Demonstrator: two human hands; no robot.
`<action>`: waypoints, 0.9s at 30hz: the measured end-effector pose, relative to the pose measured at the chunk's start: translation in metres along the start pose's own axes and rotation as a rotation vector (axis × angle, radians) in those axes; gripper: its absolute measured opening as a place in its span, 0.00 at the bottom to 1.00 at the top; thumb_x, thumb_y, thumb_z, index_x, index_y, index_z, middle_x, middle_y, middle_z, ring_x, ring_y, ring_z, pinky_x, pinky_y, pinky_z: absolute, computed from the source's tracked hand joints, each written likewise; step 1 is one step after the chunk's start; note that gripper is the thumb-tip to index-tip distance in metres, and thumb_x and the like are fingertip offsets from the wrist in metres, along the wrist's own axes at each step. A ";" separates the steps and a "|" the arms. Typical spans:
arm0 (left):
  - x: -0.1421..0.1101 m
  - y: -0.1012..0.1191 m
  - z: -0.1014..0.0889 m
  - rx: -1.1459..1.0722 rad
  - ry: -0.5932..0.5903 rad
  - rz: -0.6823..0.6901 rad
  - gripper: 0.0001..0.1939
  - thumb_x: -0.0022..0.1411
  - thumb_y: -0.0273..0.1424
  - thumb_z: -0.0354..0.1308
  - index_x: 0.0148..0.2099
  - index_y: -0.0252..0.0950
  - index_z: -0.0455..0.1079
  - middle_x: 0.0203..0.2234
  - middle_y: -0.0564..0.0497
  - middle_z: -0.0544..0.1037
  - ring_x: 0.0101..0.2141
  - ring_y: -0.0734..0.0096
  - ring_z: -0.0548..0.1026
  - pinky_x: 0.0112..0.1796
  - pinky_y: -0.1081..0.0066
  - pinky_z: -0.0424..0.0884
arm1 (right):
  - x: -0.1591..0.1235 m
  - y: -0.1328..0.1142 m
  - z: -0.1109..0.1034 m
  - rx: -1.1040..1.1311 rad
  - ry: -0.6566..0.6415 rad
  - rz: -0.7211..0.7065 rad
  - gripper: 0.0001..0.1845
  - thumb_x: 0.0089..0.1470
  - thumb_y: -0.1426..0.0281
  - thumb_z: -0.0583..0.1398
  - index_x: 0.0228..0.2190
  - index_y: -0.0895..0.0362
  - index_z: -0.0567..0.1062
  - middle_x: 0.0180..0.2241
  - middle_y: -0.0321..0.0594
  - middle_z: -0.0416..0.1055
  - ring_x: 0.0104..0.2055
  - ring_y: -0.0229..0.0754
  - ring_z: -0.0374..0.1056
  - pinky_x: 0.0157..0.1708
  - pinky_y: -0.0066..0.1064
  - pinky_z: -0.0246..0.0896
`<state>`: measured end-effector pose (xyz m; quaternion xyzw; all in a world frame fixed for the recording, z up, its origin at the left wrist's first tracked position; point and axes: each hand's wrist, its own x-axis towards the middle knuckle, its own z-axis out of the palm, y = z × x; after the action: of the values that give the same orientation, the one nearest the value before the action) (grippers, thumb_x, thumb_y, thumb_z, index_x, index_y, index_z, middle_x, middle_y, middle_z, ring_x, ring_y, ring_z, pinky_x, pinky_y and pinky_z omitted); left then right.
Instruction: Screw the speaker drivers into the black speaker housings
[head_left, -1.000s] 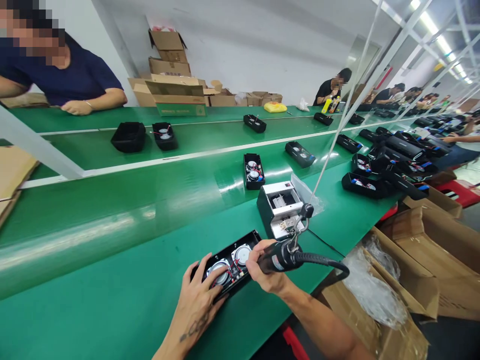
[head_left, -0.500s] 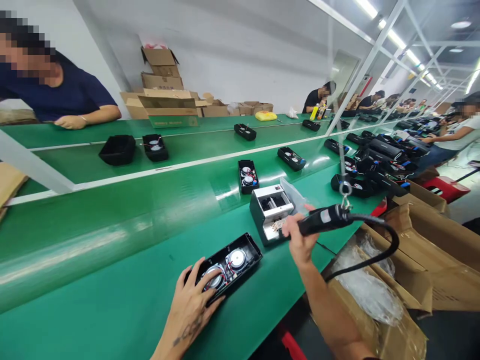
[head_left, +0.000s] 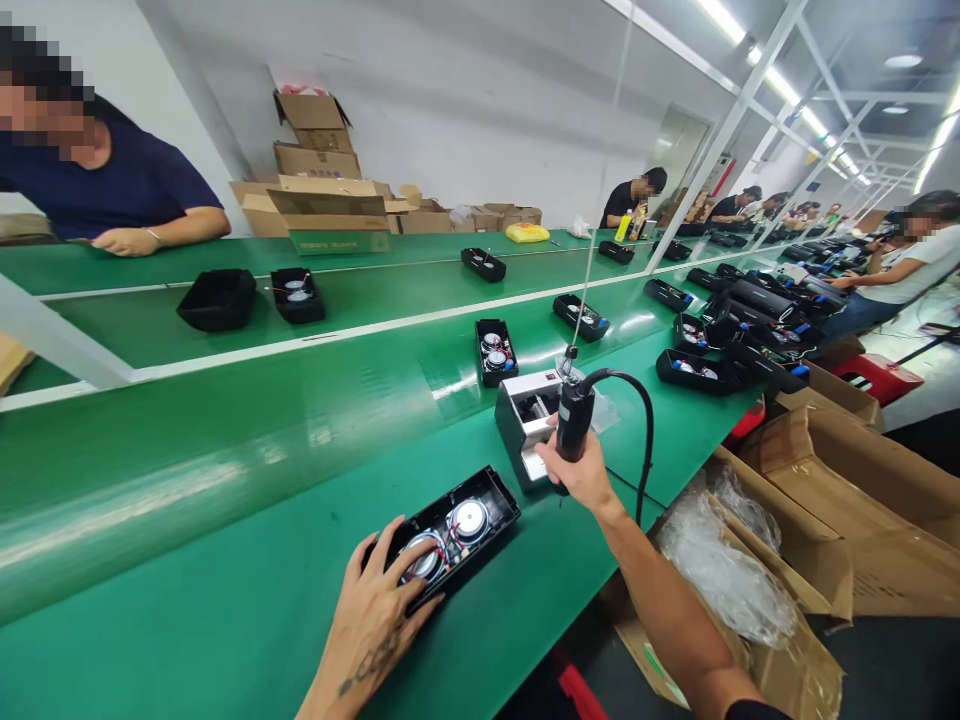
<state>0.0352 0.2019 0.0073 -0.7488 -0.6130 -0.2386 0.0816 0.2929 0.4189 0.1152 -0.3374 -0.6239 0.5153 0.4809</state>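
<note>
The left hand (head_left: 379, 590) lies on an open black plastic speaker case (head_left: 450, 530). Inside the case are two round silver speakers (head_left: 469, 519) and thin red and black wires. The case sits flat on a long green counter (head_left: 150, 520). The fingers (head_left: 391, 550) of the left hand are spread apart and press down on the case, over one speaker.

The right hand (head_left: 577, 472) is up and to the right of the case, not touching it. Its fingers (head_left: 561, 463) are clamped around a fat black electric screwdriver (head_left: 574, 420), which stands straight up in the hand. A black cord (head_left: 646, 440) bends over from its top and runs down behind the counter.

Just past the case sits a black box with a white metal top (head_left: 525, 420), right behind the right hand. Farther on from the case lies another open black speaker case (head_left: 495, 352). To the right of the case, a brown cardboard box (head_left: 795, 670) holds clear plastic wrap (head_left: 720, 565). Far beyond the case, across the counter, a person in a dark blue shirt (head_left: 127, 185) rests a hand (head_left: 127, 241) on a second green counter (head_left: 375, 270).
</note>
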 end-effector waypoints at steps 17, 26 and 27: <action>0.003 0.025 -0.011 -0.020 -0.070 -0.112 0.09 0.59 0.41 0.77 0.41 0.48 0.84 0.55 0.53 0.83 0.68 0.37 0.65 0.65 0.38 0.61 | -0.079 -0.024 0.121 0.653 -0.342 -0.144 0.21 0.66 0.65 0.69 0.55 0.45 0.68 0.23 0.22 0.66 0.17 0.30 0.59 0.21 0.22 0.60; -0.002 0.021 0.001 0.007 0.005 -0.099 0.14 0.61 0.43 0.74 0.49 0.48 0.83 0.58 0.49 0.81 0.68 0.40 0.63 0.67 0.42 0.56 | -0.090 -0.002 0.139 0.443 -0.388 -0.092 0.20 0.64 0.63 0.69 0.52 0.47 0.67 0.26 0.25 0.66 0.20 0.33 0.61 0.24 0.27 0.65; -0.003 0.021 0.002 0.010 0.005 -0.100 0.15 0.62 0.43 0.73 0.50 0.47 0.83 0.59 0.48 0.80 0.68 0.40 0.63 0.67 0.42 0.56 | -0.091 0.001 0.140 0.408 -0.388 -0.063 0.22 0.63 0.61 0.70 0.51 0.48 0.67 0.26 0.26 0.66 0.22 0.35 0.63 0.26 0.29 0.67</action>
<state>0.0553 0.1956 0.0074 -0.7161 -0.6508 -0.2409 0.0749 0.1886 0.2910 0.0901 -0.1090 -0.5979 0.6700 0.4263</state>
